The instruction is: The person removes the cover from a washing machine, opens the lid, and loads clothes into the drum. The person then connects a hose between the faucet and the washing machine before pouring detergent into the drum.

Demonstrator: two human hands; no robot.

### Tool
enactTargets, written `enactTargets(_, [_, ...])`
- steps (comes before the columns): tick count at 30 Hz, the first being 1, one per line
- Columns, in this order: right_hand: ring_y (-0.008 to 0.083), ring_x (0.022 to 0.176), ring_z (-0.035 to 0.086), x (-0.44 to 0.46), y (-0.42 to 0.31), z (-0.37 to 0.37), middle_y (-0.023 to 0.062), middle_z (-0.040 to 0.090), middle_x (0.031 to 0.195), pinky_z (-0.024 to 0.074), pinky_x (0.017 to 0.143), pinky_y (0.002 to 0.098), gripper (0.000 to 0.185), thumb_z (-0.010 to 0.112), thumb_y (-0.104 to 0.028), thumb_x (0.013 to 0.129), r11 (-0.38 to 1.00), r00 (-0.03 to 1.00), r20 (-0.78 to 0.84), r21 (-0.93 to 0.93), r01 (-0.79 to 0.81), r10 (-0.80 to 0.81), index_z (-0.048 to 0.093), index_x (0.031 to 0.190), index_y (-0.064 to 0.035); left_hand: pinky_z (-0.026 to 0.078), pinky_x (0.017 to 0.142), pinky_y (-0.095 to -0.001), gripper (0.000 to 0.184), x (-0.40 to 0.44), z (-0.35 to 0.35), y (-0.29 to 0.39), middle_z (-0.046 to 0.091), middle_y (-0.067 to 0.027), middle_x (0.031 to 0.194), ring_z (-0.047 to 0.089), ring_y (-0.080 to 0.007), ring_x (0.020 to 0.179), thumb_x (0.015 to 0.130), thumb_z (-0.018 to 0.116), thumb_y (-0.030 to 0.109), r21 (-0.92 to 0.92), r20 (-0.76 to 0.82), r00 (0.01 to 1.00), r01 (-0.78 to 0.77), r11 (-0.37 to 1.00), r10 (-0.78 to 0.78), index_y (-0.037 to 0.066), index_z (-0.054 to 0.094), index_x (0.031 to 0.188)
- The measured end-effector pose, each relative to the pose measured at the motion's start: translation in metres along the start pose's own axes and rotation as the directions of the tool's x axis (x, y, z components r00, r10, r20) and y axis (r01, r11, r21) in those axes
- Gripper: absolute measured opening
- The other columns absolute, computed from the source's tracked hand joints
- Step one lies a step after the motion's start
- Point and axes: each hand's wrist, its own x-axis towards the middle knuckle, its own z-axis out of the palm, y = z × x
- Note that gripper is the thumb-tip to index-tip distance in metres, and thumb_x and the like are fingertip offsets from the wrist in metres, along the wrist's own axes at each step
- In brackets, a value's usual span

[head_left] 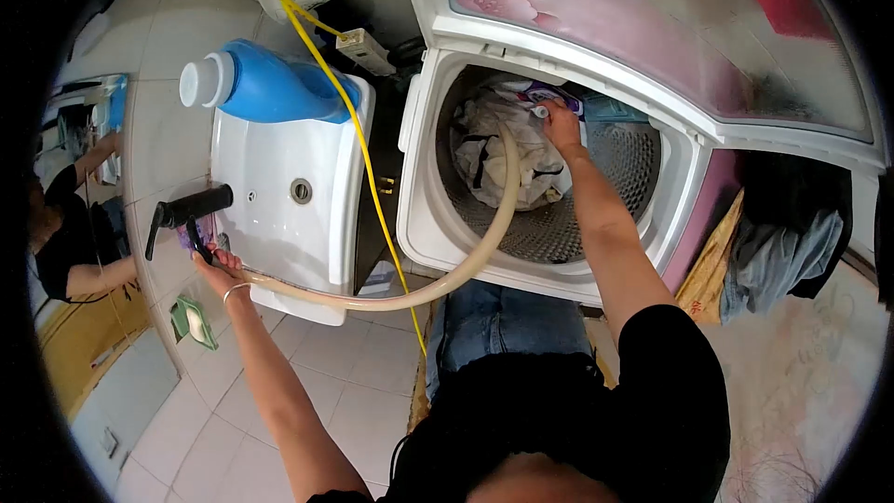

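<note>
My left hand (221,270) is closed round the end of a beige hose (400,300), beside the black faucet (193,210) at the white sink (279,242). From there the hose curves right and up into the drum (615,168) of an open top-loading washing machine. Inside the drum lie pale clothes (503,154). Over them my right hand (560,123) is closed on a small white cap-like object (540,112), at the edge of a white and purple packet (549,93). The far part of the packet is partly hidden.
A blue detergent bottle (284,84) lies on the sink's back edge. A yellow cable (365,154) hangs between sink and machine. The raised lid (652,28) is at the top right. Clothes (778,256) hang at the right. A green soap dish (194,323) and a mirror are at the left.
</note>
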Motion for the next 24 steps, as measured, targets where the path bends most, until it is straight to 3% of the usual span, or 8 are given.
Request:
enactTargets(1, [0.0354, 0.081, 0.061, 0.002, 0.001, 0.001, 0.0181, 0.058, 0.098, 0.0508, 0.071, 0.0432, 0.032, 0.054, -0.001, 0.072, 1.0, 1.0, 0.003, 0.002, 0.002, -0.002, 0.063, 0.101, -0.0115, 0.028, 0.042, -0.0228, 0.042, -0.002, 0.001, 0.001, 0.035, 0.0032, 0.055, 0.031, -0.0085, 0.046, 0.089, 0.042, 0.054, 0.013, -0.004, 1.0, 0.008, 1.0, -0.008, 0.014, 0.05, 0.081])
enactTargets(3, [0.0357, 0.083, 0.06, 0.003, 0.004, -0.001, 0.017, 0.058, 0.1, 0.0502, 0.074, 0.0434, 0.029, 0.054, -0.003, 0.072, 0.999, 0.983, -0.18, -0.009, 0.04, -0.041, 0.064, 0.097, -0.0137, 0.028, 0.042, -0.0227, 0.042, -0.004, 0.001, 0.002, 0.035, 0.0032, 0.056, 0.031, -0.0086, 0.046, 0.089, 0.042, 0.054, 0.032, -0.013, 1.0, 0.028, 0.999, -0.027, 0.014, 0.05, 0.081])
enactTargets(6, [0.0355, 0.083, 0.06, 0.002, 0.013, -0.016, 0.0168, 0.059, 0.097, 0.0497, 0.074, 0.0427, 0.028, 0.055, -0.006, 0.072, 0.996, 0.983, -0.165, -0.033, -0.087, 0.08, 0.065, 0.097, -0.0121, 0.028, 0.042, -0.0229, 0.042, -0.002, 0.0, 0.001, 0.035, 0.0032, 0.057, 0.031, -0.0088, 0.047, 0.089, 0.042, 0.054, 0.023, -0.044, 0.998, 0.034, 0.999, -0.033, 0.014, 0.05, 0.082])
enactTargets(12, [0.0349, 0.081, 0.06, -0.017, 0.009, -0.059, 0.0157, 0.06, 0.089, 0.049, 0.072, 0.0426, 0.025, 0.055, -0.018, 0.075, 0.992, 0.945, -0.306, -0.007, -0.128, 0.119, 0.064, 0.095, -0.0066, 0.029, 0.044, -0.0235, 0.041, -0.001, -0.003, 0.001, 0.035, 0.0025, 0.058, 0.032, -0.0095, 0.049, 0.089, 0.042, 0.053, 0.0, 0.011, 0.999, 0.037, 0.999, -0.037, 0.013, 0.049, 0.081])
enactTargets(16, [0.0342, 0.077, 0.059, -0.037, -0.022, -0.097, 0.0152, 0.058, 0.085, 0.047, 0.07, 0.0416, 0.022, 0.055, -0.017, 0.075, 0.987, 0.913, -0.382, 0.119, -0.105, 0.143, 0.063, 0.09, -0.0037, 0.029, 0.045, -0.0235, 0.041, 0.0, -0.004, 0.0, 0.035, 0.0024, 0.059, 0.032, -0.0096, 0.05, 0.089, 0.042, 0.053, 0.001, 0.019, 1.0, 0.008, 1.0, -0.008, 0.013, 0.049, 0.081])
enactTargets(18, [0.0327, 0.077, 0.057, -0.045, -0.039, -0.111, 0.0147, 0.056, 0.086, 0.0464, 0.071, 0.0399, 0.017, 0.054, -0.013, 0.076, 0.974, 0.839, -0.525, 0.223, -0.027, 0.143, 0.063, 0.087, -0.0029, 0.028, 0.045, -0.0235, 0.041, -0.002, -0.001, 0.001, 0.036, 0.0025, 0.059, 0.032, -0.0097, 0.05, 0.088, 0.043, 0.054, -0.012, -0.011, 0.999, 0.04, 0.999, -0.041, 0.014, 0.049, 0.081])
enactTargets(20, [0.0301, 0.08, 0.056, -0.05, -0.048, -0.12, 0.0136, 0.055, 0.087, 0.0456, 0.073, 0.0367, 0.016, 0.053, -0.013, 0.078, 0.981, 0.813, -0.575, 0.194, 0.029, 0.09, 0.063, 0.087, -0.0036, 0.027, 0.046, -0.0227, 0.041, 0.006, -0.006, -0.003, 0.036, 0.0035, 0.059, 0.031, -0.0089, 0.05, 0.087, 0.045, 0.055, -0.029, -0.002, 0.999, 0.039, 0.999, -0.039, 0.015, 0.05, 0.082])
enactTargets(24, [0.034, 0.08, 0.057, -0.063, -0.054, -0.124, 0.0157, 0.057, 0.088, 0.0462, 0.073, 0.0404, 0.016, 0.051, -0.012, 0.079, 0.987, 0.761, -0.649, 0.128, 0.095, 0.01, 0.063, 0.084, -0.0026, 0.026, 0.048, -0.0224, 0.041, 0.001, -0.003, -0.001, 0.037, 0.0045, 0.06, 0.03, -0.0082, 0.051, 0.086, 0.047, 0.057, -0.02, -0.024, 0.999, 0.048, 0.999, -0.048, 0.016, 0.05, 0.082])
